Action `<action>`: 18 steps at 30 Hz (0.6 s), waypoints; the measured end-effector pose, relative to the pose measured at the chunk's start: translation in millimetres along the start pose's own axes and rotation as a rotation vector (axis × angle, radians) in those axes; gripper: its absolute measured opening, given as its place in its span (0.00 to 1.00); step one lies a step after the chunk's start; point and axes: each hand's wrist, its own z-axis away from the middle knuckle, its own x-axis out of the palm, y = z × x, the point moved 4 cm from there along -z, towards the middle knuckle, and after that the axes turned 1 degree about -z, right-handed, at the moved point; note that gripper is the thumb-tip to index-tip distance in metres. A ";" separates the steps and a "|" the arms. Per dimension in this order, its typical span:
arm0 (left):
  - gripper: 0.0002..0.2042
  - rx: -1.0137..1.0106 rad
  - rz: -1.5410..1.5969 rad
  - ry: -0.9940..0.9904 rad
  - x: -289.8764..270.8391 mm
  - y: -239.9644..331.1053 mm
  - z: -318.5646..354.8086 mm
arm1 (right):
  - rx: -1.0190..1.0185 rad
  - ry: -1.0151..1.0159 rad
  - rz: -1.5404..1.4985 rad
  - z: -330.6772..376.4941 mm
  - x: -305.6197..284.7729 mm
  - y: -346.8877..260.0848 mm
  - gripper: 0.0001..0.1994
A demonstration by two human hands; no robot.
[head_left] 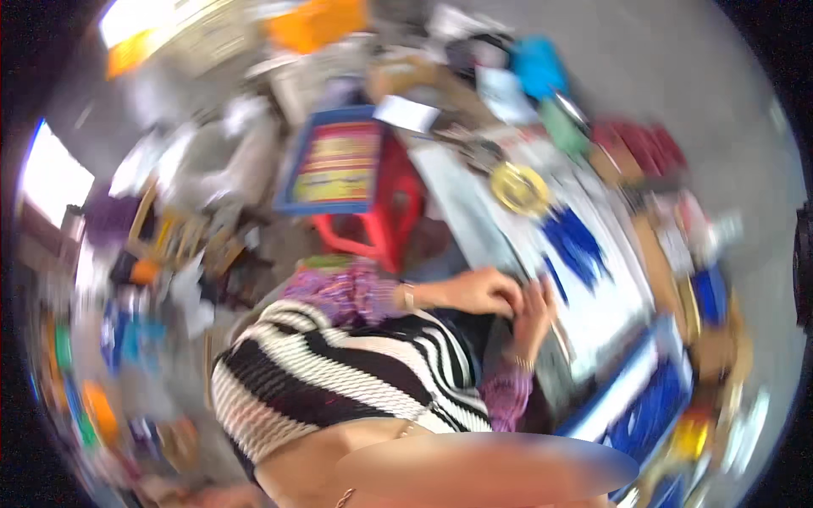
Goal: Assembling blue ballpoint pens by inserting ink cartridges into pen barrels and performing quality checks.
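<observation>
Hands meet at the near edge of the pale grey worktable (461, 203), and the picture is badly smeared by motion. Left hand (483, 290) curls, fingers together, over something small I cannot make out; right hand (533, 309) is raised beside it, touching, its fingers blurred, so I cannot tell how they stand. At two o'clock from the hands lies one fan of dark blue strips (576, 241); beyond it, at one o'clock, one round yellow disc (519, 188). At eleven o'clock stands one red plastic stool (385, 212) bearing one blue-framed printed board (334, 161). By my reading it's fine fingertip work on a blue piece; steadier grip needed next.
</observation>
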 end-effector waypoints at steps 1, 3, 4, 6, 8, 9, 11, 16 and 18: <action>0.06 -0.017 -0.023 0.011 -2.0 -1.8 0.0 | 0.080 -0.004 -0.180 -3.7 1.3 4.7 0.15; 0.05 -0.183 0.192 -0.032 0.1 -9.5 -3.5 | 0.101 -0.021 -0.091 -7.0 -0.6 0.0 0.10; 0.05 -0.192 0.217 -0.054 0.7 -14.0 -7.7 | 0.101 -0.012 -0.095 -10.7 -3.6 0.3 0.10; 0.05 -0.222 0.251 -0.105 3.5 -16.0 -10.5 | 0.063 0.017 -0.105 -8.6 -7.7 -1.1 0.12; 0.05 -0.314 0.284 -0.069 2.8 -14.6 -10.7 | 0.049 0.046 -0.157 -4.5 -12.9 -1.6 0.12; 0.05 -0.330 0.294 -0.078 2.8 -18.1 -9.6 | 0.064 0.048 -0.144 -2.3 -13.5 -2.1 0.13; 0.06 -0.296 0.301 -0.063 -0.7 -23.6 -9.8 | 0.103 0.050 -0.124 1.7 -13.1 -4.2 0.14; 0.07 -0.308 0.251 0.030 -13.8 -33.7 -17.1 | 0.213 0.039 -0.065 7.5 -7.7 -12.0 0.16; 0.07 -0.265 0.217 0.051 -20.0 -36.6 -23.4 | 0.256 0.064 -0.080 7.3 -5.7 -12.6 0.16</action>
